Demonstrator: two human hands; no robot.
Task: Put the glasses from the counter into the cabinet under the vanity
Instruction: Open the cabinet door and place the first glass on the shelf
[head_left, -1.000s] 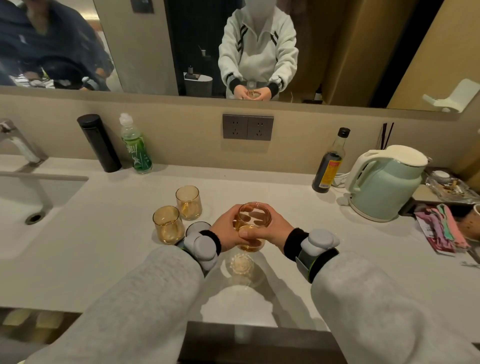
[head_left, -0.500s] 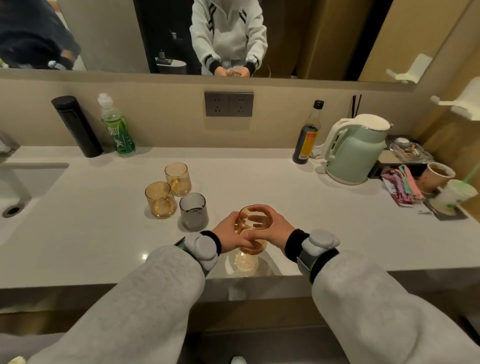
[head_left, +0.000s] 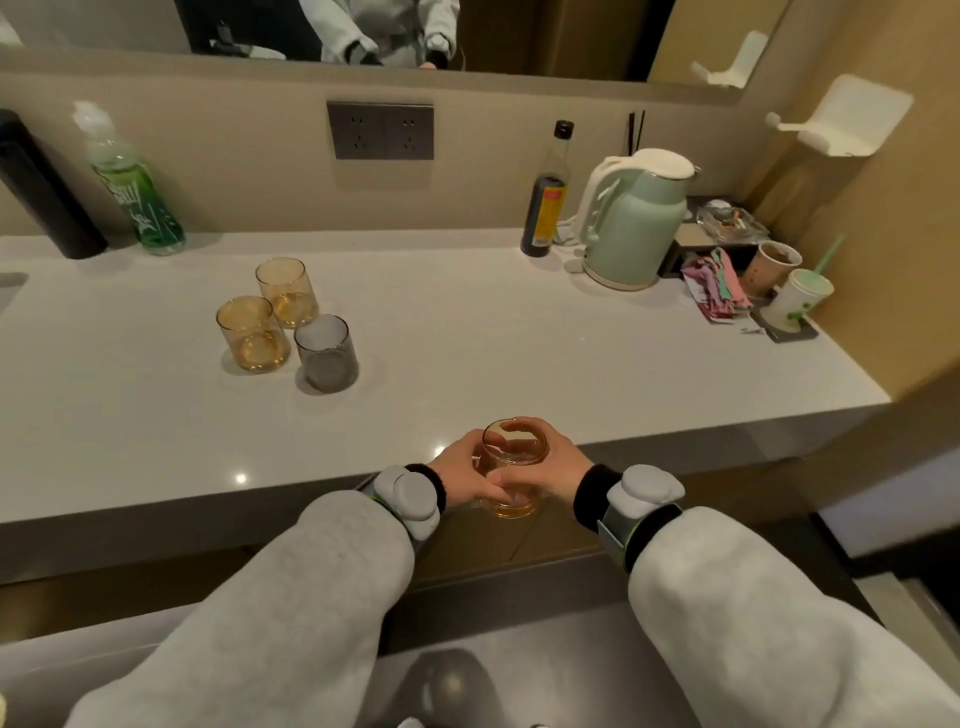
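An amber glass (head_left: 514, 467) is held upright at the counter's front edge, off the white counter (head_left: 467, 364). My left hand (head_left: 465, 475) wraps its left side and my right hand (head_left: 553, 462) wraps its right side, fingers curled round it. Three more glasses stand together on the counter to the left: two amber glasses (head_left: 253, 333) (head_left: 287, 291) and a grey glass (head_left: 326, 352). Below the counter edge lies a dark brown cabinet front (head_left: 519, 551); whether it stands open I cannot tell.
Along the back wall stand a black flask (head_left: 41, 192), a green bottle (head_left: 136, 192), a dark sauce bottle (head_left: 545, 197) and a mint kettle (head_left: 636, 218). Paper cups (head_left: 795, 299) and packets (head_left: 714, 286) crowd the right corner. A sink edge shows at far left.
Both hands have drawn the amber glass back from over the counter to its front edge and lower. The view has pulled back, and the grey glass now shows fully.
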